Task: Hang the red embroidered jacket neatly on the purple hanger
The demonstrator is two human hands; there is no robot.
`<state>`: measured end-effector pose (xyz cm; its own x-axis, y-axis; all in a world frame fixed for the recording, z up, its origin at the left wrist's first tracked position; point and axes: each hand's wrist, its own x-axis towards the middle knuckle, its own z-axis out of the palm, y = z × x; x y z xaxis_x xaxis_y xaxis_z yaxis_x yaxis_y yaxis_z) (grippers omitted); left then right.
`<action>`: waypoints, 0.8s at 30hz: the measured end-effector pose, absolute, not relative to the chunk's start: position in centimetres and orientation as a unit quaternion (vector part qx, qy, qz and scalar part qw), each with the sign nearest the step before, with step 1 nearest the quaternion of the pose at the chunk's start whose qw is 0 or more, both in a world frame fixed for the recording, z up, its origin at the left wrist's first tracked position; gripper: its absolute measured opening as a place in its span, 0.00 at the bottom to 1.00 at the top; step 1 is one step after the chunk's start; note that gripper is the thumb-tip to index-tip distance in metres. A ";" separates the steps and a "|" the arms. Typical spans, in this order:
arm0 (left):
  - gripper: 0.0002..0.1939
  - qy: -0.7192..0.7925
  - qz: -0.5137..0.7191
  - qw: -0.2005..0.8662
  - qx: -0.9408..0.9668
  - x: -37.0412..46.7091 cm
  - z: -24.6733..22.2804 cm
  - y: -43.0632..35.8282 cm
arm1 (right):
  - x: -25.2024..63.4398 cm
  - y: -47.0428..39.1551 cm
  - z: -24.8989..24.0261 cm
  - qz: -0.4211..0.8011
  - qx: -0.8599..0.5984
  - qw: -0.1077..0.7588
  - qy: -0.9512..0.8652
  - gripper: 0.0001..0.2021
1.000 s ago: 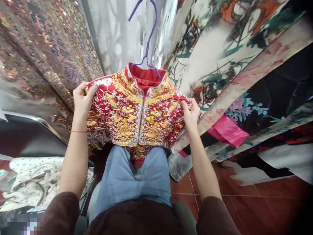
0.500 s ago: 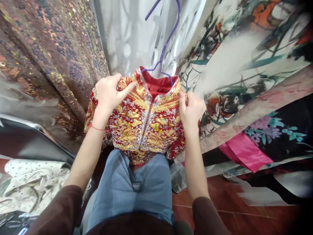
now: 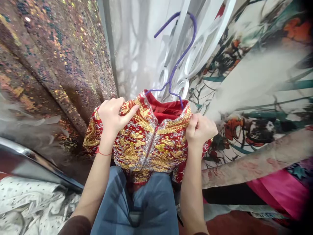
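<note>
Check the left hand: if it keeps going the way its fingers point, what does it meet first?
The left hand lies on the red embroidered jacket, fingers pointing right toward the collar. Going straight on, it would probably meet the collar edge first, then the purple hanger; depth is unclear.

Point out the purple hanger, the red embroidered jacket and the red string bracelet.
purple hanger (image 3: 181,58), head view, on its slanted neck below the hook.
red embroidered jacket (image 3: 146,147), head view, on the front chest panel by the centre seam.
red string bracelet (image 3: 104,153), head view, on the left wrist.
</note>
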<state>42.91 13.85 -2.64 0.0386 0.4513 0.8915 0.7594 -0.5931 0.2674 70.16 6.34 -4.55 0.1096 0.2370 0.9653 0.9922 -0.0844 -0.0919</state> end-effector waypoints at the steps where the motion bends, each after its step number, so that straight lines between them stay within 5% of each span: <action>1: 0.29 -0.427 -0.547 0.139 -0.707 42.9 -2.7 13.8 | 70.1 6.3 -4.6 -0.425 -0.600 0.444 -0.512 0.26; 24: 0.25 -0.423 -0.539 0.168 -0.709 42.4 -2.9 13.2 | 69.6 5.4 -4.6 -0.444 -0.595 0.433 -0.511 0.23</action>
<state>42.44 13.19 -2.95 0.0605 0.4180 0.9064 0.7804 -0.5860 0.2181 69.57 5.37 -4.56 0.0840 0.2233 0.9711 0.9928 -0.1027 -0.0623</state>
